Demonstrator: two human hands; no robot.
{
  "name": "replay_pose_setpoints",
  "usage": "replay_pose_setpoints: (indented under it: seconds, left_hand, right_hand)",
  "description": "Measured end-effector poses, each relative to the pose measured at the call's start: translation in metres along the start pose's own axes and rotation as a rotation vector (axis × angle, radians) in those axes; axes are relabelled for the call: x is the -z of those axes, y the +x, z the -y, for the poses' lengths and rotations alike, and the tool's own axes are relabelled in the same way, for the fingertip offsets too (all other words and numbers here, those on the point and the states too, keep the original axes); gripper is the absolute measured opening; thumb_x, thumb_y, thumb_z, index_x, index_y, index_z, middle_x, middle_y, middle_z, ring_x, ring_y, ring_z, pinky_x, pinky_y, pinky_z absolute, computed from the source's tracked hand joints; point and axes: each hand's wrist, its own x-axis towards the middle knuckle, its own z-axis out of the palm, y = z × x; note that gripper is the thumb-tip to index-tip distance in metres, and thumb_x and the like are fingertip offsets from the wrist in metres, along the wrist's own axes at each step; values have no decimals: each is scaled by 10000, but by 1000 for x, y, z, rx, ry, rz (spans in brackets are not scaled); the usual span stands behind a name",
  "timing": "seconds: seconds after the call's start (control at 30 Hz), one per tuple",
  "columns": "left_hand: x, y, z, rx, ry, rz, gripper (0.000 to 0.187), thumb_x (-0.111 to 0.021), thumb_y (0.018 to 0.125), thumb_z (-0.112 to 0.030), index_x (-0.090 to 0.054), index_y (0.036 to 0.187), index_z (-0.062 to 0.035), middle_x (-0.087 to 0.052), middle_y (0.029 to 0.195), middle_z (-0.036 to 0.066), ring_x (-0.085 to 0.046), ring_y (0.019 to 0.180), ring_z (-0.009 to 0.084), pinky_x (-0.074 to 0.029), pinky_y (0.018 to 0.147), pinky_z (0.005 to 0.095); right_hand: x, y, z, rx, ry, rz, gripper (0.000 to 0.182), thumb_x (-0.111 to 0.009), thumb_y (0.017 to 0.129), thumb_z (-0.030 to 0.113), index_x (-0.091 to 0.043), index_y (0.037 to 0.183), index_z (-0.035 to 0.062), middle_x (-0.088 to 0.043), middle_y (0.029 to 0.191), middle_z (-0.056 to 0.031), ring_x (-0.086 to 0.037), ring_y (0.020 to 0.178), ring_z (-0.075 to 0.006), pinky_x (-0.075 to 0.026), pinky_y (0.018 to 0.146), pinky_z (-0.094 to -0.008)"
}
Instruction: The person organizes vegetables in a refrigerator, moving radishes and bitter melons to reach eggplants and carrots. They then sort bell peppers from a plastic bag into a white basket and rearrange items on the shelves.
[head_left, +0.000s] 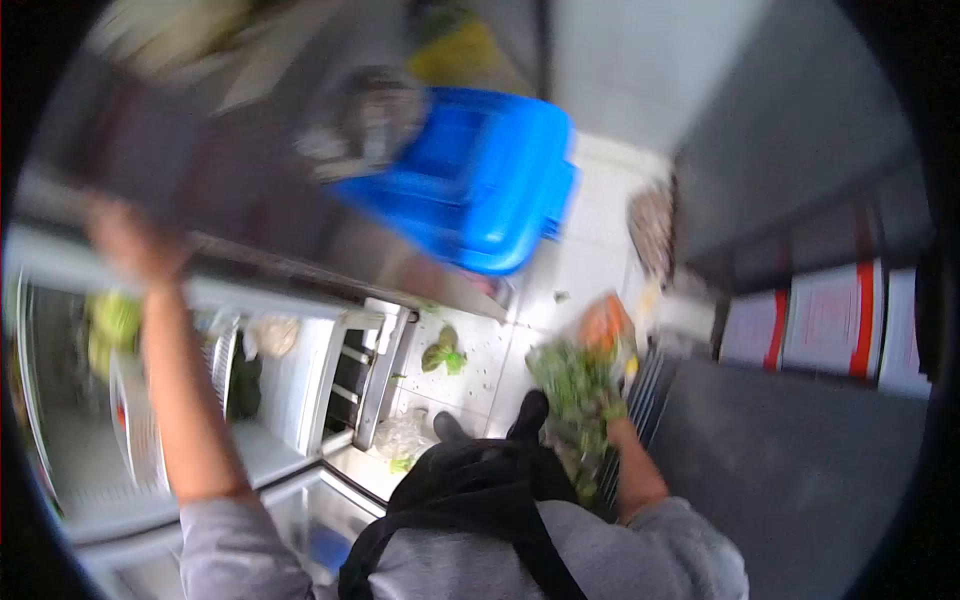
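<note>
At the left, my left hand (135, 240) is blurred by motion, near the top edge of an open fridge (260, 400); its fingers cannot be made out. Inside the fridge, a green cabbage (115, 320) lies near wire shelves. My right hand (620, 430) is low at the right, closed at the edge of a bag of leafy greens (575, 380). Its fingers are wrapped on the bag's side and partly hidden. Something orange (605, 322) shows at the top of the greens.
A blue lidded bin (490, 180) stands ahead beside a dark counter (270, 210). Loose leaves (443, 355) and a clear plastic bag (403, 435) lie on the tiled floor. Boxes with red stripes (825, 320) sit at the right, and a brown sack (652, 228) lies by the wall.
</note>
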Motion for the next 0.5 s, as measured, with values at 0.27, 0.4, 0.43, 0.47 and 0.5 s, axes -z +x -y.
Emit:
replay_pose_setpoints:
  seconds: [0.27,0.4,0.43,0.47,0.5]
  left_hand:
    - [68,105,-111,577,-718,32,637,-647,871,-432,-460,1403,-134,-347,1486,214,-361,1342,421,-268,1115,548]
    - [152,-22,-183,452,-1113,404,689,-748,794,-317,-464,1410,-197,-302,1537,190,-274,1433,419,-198,1166,590]
    - [176,-66,-207,437,-1140,533,686,-749,791,-285,-459,1409,-220,-286,1550,181,-261,1444,401,-190,1167,596]
    - [208,-94,-208,358,-1151,791,719,-762,774,-244,-445,1419,-219,-275,1557,176,-255,1449,391,-188,1162,606]
    - [237,-127,-209,368,-1158,939,724,-764,767,-232,-448,1419,-220,-272,1558,173,-251,1451,389,-189,1160,610]
  right_hand:
    - [94,-79,113,47,284,-16,318,-576,888,235,-694,1110,41,-669,1184,-177,-647,1063,-332,-528,876,-442]
    - [126,-102,158,98,300,-16,321,-575,886,240,-695,1109,43,-668,1184,-181,-647,1066,-335,-527,880,-442]
    - [127,-105,162,101,292,-9,322,-575,885,242,-695,1109,44,-668,1184,-182,-647,1067,-336,-527,881,-442]
    - [130,-112,158,90,264,-5,323,-575,885,243,-695,1109,44,-668,1184,-182,-646,1068,-336,-527,881,-442]
    - [131,-116,154,75,244,9,324,-575,884,244,-695,1109,45,-668,1184,-183,-646,1069,-337,-526,882,-442]
